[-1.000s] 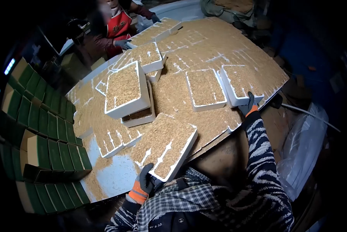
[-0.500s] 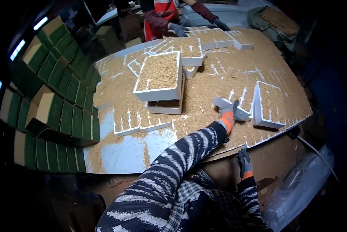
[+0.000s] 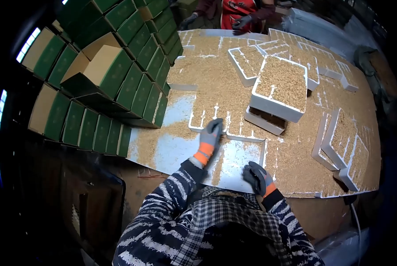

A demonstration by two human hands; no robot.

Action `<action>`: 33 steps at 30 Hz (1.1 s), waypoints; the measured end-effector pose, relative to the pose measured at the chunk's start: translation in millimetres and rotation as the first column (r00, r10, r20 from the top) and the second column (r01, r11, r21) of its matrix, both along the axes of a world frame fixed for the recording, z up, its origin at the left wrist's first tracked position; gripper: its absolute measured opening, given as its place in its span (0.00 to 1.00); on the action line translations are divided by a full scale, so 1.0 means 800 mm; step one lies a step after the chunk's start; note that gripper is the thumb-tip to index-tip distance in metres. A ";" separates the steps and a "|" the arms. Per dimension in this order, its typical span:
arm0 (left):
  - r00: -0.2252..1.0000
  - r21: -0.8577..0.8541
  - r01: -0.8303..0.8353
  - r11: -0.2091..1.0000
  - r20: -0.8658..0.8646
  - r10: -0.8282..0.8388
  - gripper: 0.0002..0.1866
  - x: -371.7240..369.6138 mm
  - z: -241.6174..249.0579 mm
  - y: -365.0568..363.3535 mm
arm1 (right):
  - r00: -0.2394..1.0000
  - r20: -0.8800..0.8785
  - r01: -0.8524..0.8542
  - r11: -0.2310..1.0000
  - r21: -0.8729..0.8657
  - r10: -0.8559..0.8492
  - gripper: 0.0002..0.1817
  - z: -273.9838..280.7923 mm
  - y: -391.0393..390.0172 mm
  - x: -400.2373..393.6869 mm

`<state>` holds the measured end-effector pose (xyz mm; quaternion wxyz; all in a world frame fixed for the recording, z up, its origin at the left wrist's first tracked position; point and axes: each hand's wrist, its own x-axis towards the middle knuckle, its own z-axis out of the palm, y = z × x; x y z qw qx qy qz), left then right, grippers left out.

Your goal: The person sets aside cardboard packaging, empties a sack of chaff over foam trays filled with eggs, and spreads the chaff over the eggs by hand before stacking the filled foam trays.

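Note:
My left hand [image 3: 208, 138], in a grey and orange glove, is at the front edge of a white tray filled with brown grain-like material [image 3: 211, 116]; its fingers point away from me, and their grip is blurred. Near the table's front edge is my right hand [image 3: 259, 177], its gloved fingers curled, beside the white side wall of the filled trays. What either hand holds, if anything, cannot be made out. Right of centre, a filled white tray [image 3: 281, 84] rests on another white tray [image 3: 265, 120], slightly askew.
Stacked green boxes [image 3: 114, 75] rise at the left. Several tilted white trays [image 3: 340, 137] lie at the right. Across the table [image 3: 169, 148] stands a co-worker in a red apron [image 3: 238, 14], with dark-gloved hands.
The view has shifted left. My left hand has moved from the tilted trays at the right to the front left trays. My right hand is now over the table's front edge.

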<state>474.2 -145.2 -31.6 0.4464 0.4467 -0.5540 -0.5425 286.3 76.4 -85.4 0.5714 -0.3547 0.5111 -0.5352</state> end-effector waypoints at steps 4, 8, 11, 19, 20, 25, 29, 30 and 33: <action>0.707 -0.081 -0.316 0.945 0.644 0.291 0.30 0.138 -0.070 -0.085 | 0.845 0.450 0.195 0.950 0.245 -0.290 0.25 0.014 -0.113 0.044; 0.450 0.185 -0.091 0.978 0.884 -0.126 0.44 0.140 -0.153 -0.133 | 0.962 -0.002 0.273 0.962 0.006 -0.273 0.23 -0.116 -0.170 0.060; 0.547 0.122 -0.111 0.986 0.836 -0.042 0.43 0.113 -0.122 -0.123 | 0.863 0.071 0.483 0.858 0.176 -0.500 0.19 -0.092 -0.206 0.068; 0.973 0.362 0.042 0.931 -0.225 0.043 0.38 0.142 -0.076 -0.092 | 0.729 0.321 0.442 0.774 0.453 -0.604 0.23 -0.097 -0.207 0.084; 0.974 0.405 0.056 0.913 -0.224 0.040 0.38 0.156 -0.068 -0.082 | 0.820 0.257 0.414 0.840 0.351 -0.512 0.30 -0.080 -0.197 0.094; 0.897 -0.525 0.406 0.748 0.386 -0.216 0.30 0.248 -0.038 0.013 | 0.974 -0.061 0.224 0.958 0.179 -0.216 0.57 0.046 -0.141 0.182; 0.897 -0.008 0.398 0.918 0.213 -0.387 0.35 0.237 0.018 0.106 | 0.971 -0.011 0.240 0.968 0.081 -0.240 0.49 0.113 -0.052 0.162; 0.919 0.322 0.340 0.883 0.084 -0.385 0.38 0.225 0.021 0.119 | 0.971 -0.047 0.238 0.968 0.081 -0.235 0.48 0.119 -0.034 0.144; 0.671 -0.090 0.722 0.686 0.333 -0.663 0.45 0.172 0.063 0.138 | 0.959 0.005 0.283 0.956 0.081 -0.284 0.46 0.132 0.029 0.072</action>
